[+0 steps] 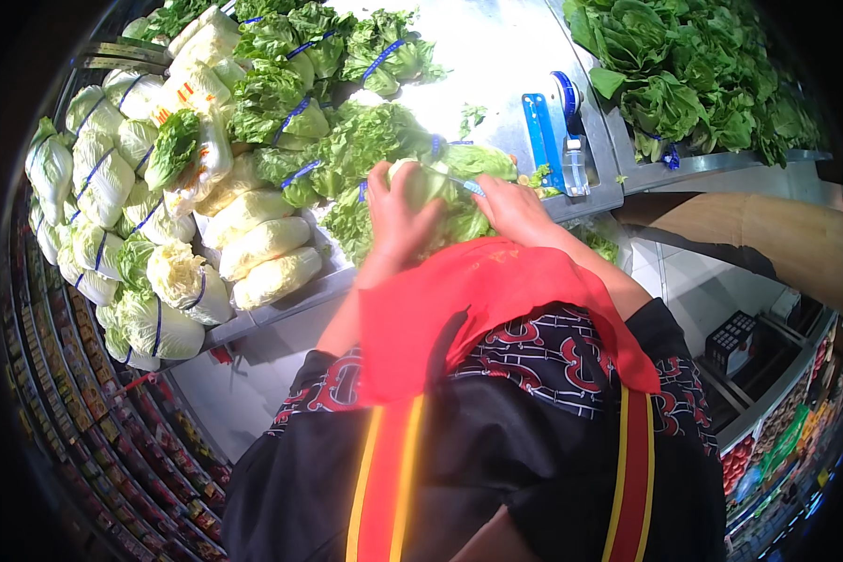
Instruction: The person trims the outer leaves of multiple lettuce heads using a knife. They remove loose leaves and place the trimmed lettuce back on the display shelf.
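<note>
A leafy lettuce head (pixel 432 188) lies under both hands at the front edge of the metal counter. My left hand (pixel 402 207) grips it around its pale base. My right hand (pixel 511 205) is closed around the light blue handle of a small knife (pixel 473 187), whose blade points left towards the lettuce base. Behind the hands, lettuces bound with blue tape (pixel 301 172) lie close together. Another lettuce (pixel 479 161) rests just beyond the knife. To the right stands a blue tape dispenser (pixel 544 140) with a roll of blue tape (pixel 566 94).
Napa cabbages (pixel 104 175), many with blue bands, are piled at left, beside unbanded ones (pixel 274 246). Loose leafy greens (pixel 688 77) fill the right counter. A cardboard box (pixel 759 225) stands below it at right. Trimmings (pixel 539 179) lie near the dispenser.
</note>
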A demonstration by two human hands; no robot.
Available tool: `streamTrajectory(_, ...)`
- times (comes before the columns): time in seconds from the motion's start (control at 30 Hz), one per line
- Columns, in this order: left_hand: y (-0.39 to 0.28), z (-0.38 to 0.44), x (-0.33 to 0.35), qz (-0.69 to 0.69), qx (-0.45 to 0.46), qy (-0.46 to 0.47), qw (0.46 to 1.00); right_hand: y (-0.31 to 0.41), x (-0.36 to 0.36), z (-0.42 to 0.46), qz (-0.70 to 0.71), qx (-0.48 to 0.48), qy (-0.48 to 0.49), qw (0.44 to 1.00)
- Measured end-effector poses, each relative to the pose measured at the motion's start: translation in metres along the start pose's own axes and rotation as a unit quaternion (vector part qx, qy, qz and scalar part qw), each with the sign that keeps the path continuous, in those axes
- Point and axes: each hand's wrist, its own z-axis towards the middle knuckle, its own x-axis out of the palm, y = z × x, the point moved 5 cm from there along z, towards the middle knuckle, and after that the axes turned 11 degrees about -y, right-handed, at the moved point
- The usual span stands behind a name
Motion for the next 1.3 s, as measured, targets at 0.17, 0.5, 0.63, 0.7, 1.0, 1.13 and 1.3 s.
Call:
streamTrajectory(0.17, -0.002, 0.000, -0.001, 0.018, 0.016, -0.017, 1.000, 0.003, -0.004, 0.000, 0.009, 0.018, -0.006, 1.000)
streamTrajectory(0.5, 0.007, -0.005, 0.000, -0.001, 0.018, -0.036, 0.999, -0.013, 0.010, -0.001, -0.007, 0.034, 0.019, 0.999)
streamTrajectory(0.63, 0.019, -0.009, -0.019, -0.045, -0.006, -0.083, 0.996, -0.036, 0.010, -0.020, -0.050, 0.094, 0.046, 0.993)
streamTrajectory(0.7, 0.023, -0.012, -0.022, -0.075, 0.025, -0.077, 0.994, -0.025, -0.003, -0.015, -0.026, 0.082, -0.010, 0.996)
streamTrajectory(1.0, 0.013, 0.007, -0.027, -0.055, -0.044, 0.062, 0.996, 0.018, -0.033, -0.002, 0.083, 0.006, -0.035, 0.996)
streamTrajectory(1.13, 0.024, 0.004, -0.025, -0.037, -0.043, 0.110, 0.992, 0.032, -0.040, -0.008, -0.015, -0.097, 0.026, 0.995)
streamTrajectory(1.3, 0.032, 0.010, -0.022, -0.025, -0.076, 0.140, 0.987, 0.042, -0.040, -0.010, -0.070, -0.132, 0.049, 0.987)
